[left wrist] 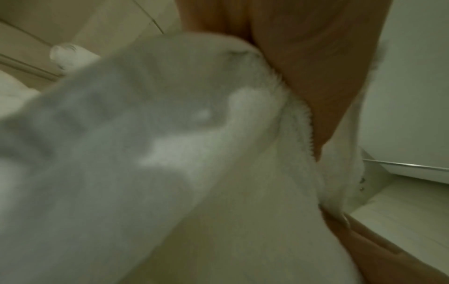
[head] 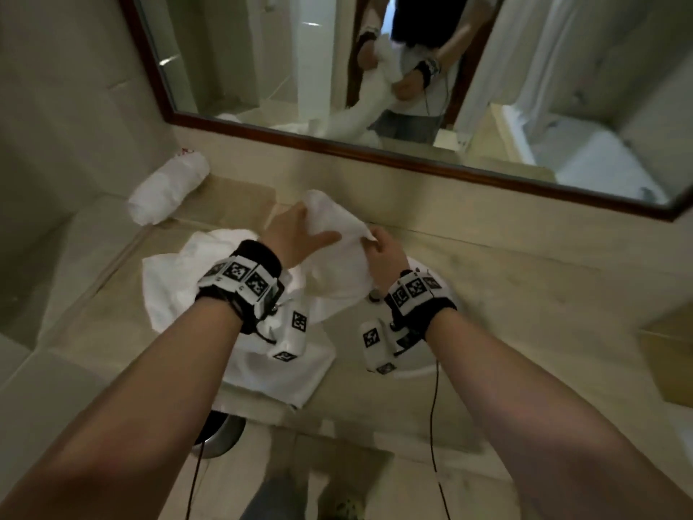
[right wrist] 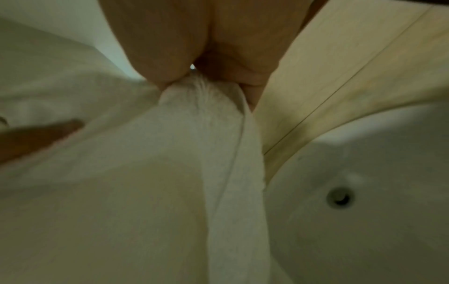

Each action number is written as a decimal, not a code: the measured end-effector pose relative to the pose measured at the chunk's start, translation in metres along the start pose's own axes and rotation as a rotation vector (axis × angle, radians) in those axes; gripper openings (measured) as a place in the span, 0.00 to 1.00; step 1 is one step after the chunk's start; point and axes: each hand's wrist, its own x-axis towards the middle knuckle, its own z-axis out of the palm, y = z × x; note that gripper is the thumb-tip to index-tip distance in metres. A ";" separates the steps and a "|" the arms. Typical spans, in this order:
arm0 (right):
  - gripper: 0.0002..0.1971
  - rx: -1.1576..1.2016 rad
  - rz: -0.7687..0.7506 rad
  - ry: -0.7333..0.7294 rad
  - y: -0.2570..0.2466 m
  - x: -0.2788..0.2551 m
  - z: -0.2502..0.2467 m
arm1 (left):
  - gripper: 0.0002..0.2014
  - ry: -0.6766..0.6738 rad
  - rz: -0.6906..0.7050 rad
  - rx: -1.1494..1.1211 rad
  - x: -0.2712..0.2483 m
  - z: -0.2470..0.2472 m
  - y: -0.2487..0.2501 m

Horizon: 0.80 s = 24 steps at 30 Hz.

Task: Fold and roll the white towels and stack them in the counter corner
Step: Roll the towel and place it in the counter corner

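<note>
We saw both hands, left (head: 296, 234) and right (head: 386, 253), pinching a fluffy towel (head: 337, 257) over the counter (head: 525, 294); only the head view showed the rolled towel (head: 168, 189) far left; the right wrist view showed the basin (right wrist: 364, 192).

Free room and obstacles on the counter (head: 525, 302)

From the middle of the counter, the corner at 10 o'clock is taken by a rolled towel (head: 168, 189), which lies against the wall. A loose pile of towels (head: 176, 279) covers the counter at 8 o'clock, up to the front edge. The lifted towel (head: 337, 253), held between the left hand (head: 296, 238) and the right hand (head: 386, 257), hangs over the sink (right wrist: 364, 211) at 6 o'clock. The mirror frame (head: 412, 159) closes the way at 12 o'clock. The bare counter from 2 to 4 o'clock is open for a hand.
</note>
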 end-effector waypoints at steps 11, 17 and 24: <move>0.16 -0.312 -0.002 0.104 -0.009 -0.122 -0.115 | 0.18 0.066 0.306 -0.201 -0.063 0.009 0.097; 0.13 -0.375 0.071 0.259 -0.013 -0.177 -0.144 | 0.36 -0.194 0.449 0.045 -0.104 0.018 0.122; 0.12 -0.239 0.060 0.571 -0.009 -0.233 -0.191 | 0.23 -0.251 0.626 0.275 -0.119 0.045 0.145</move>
